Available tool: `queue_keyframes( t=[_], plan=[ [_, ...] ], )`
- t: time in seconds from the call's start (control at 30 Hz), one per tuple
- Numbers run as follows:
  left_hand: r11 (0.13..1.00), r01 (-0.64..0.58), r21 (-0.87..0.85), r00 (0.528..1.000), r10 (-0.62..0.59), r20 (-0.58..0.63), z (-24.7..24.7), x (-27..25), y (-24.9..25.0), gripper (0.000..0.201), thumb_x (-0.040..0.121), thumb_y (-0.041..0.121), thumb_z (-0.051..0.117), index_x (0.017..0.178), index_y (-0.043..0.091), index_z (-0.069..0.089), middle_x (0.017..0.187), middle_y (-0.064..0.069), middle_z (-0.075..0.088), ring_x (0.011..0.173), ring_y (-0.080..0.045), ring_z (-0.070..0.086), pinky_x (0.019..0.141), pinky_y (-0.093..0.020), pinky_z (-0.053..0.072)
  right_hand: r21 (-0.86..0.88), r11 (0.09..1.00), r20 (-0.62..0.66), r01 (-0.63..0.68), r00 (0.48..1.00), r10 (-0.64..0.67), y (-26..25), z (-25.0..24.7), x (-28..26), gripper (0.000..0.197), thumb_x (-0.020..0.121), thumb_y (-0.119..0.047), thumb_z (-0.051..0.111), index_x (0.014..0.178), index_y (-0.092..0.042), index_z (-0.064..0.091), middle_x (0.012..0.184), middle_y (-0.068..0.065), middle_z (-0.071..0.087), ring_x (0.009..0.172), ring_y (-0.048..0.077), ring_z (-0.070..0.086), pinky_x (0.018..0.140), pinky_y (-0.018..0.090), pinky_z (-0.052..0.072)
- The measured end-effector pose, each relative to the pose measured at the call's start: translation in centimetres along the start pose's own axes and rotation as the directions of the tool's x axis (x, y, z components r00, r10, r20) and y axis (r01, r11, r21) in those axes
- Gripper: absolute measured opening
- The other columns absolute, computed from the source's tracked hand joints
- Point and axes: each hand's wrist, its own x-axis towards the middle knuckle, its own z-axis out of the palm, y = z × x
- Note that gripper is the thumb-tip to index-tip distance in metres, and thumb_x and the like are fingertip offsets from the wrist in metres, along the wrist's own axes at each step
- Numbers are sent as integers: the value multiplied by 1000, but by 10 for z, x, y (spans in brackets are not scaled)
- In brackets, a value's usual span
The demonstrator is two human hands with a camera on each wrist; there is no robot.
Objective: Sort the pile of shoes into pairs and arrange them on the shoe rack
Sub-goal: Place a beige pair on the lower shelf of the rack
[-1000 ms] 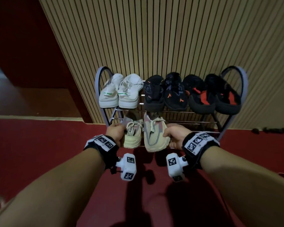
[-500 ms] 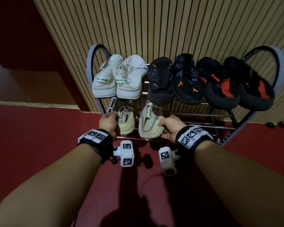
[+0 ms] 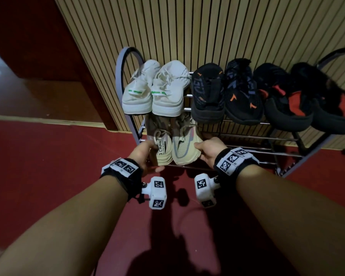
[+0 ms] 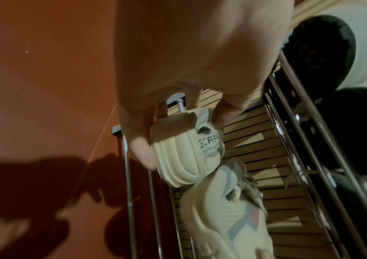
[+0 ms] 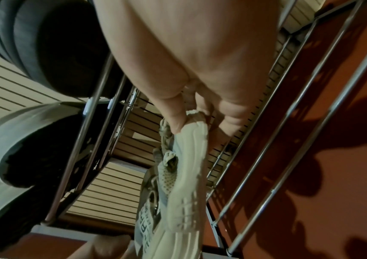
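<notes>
- Down on the lower shelf of the shoe rack (image 3: 127, 62), two cream shoes sit side by side with their heels toward the person: the left cream shoe (image 3: 163, 149) carries dark lettering on its heel, and the right cream shoe (image 3: 184, 150) has a grey and pink stripe.
- The two shoes touch along their inner sides, at the left end of that shelf.
- The left hand (image 3: 145, 158) grips the left cream shoe from its outer side; in the left wrist view the thumb lies along the ribbed heel sole and the fingers curl round the far side.
- The right hand (image 3: 207, 151) grips the right cream shoe from its outer side; in the right wrist view a thumb and fingers pinch the heel rim.
- On the top shelf, directly above, stands a white pair (image 3: 155, 90) with green marks on the heels.
- Beside it to the right stands a black pair with orange marks (image 3: 225, 94), then a black pair with red patches (image 3: 307, 104) at the right end.
- The rack's metal bars (image 3: 257, 151) lie bare to the right of the cream shoes.
- The rack stands on a red floor (image 3: 48, 166) against a slatted wooden wall (image 3: 207, 26).
</notes>
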Motion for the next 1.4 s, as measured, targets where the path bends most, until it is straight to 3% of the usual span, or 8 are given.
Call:
queue_keyframes(
  t=[0.13,0.27,0.43,0.67,0.87,1.0,1.17,1.4],
  plan=[
    [997,-41,-72,996,46,76,-6,8,-4,48,84,-3,48,127,20,50,106,-7,50,67,-15,49,62,-41,59,-38,999,-35,-1,999,0,-4,3,-7,49,70,-15,73,115,-2,59,110,19,69,104,38,66,87,57,54],
    [986,-14,-164,1000,10,-23,-14,16,-10,11,83,-2,59,87,6,53,72,-3,46,43,-8,44,58,-34,57,-154,983,117,-95,987,113,-11,6,-46,36,88,-19,64,121,-16,52,119,14,64,98,35,67,66,41,60],
    [968,-191,-165,979,177,-99,-11,8,4,10,86,-3,54,79,3,59,47,-5,59,46,-17,52,41,-19,43,-53,994,208,-96,972,105,-4,13,-50,43,95,11,37,115,-25,47,112,14,63,81,31,66,64,39,56],
    [957,-286,-41,951,279,-132,-21,28,6,12,90,-6,47,84,4,50,73,-7,48,41,0,53,43,-11,43,104,993,128,-53,991,39,-8,35,-43,39,94,12,43,120,-17,41,100,15,62,78,29,64,64,37,56],
    [960,-135,-246,991,130,-37,-16,31,2,50,85,1,59,126,23,39,112,-20,56,86,-34,64,76,-49,58,147,989,-3,33,999,-33,-1,57,-35,68,91,12,50,145,-21,28,130,14,55,98,36,66,50,32,55],
    [930,-211,-302,977,192,-94,-13,35,6,45,87,-4,57,126,13,42,102,-17,57,84,-29,62,68,-38,59,189,979,6,72,997,-75,-1,63,-28,59,90,11,51,140,-17,36,129,18,58,97,37,67,44,29,56],
    [918,-232,-321,970,193,-149,-12,43,8,41,87,-2,63,126,-5,52,84,-13,54,77,-24,60,64,-29,58,244,969,61,36,997,-52,-7,62,-23,73,89,15,46,148,-24,26,134,13,54,108,36,64,66,37,60],
    [926,-244,-289,962,194,-190,-12,52,-1,43,90,9,66,125,10,42,113,-19,61,79,-28,64,64,-38,59,-48,999,137,-1,991,8,-5,50,-25,74,95,-2,48,151,-39,19,131,8,59,75,21,65,57,32,55]
  ],
)
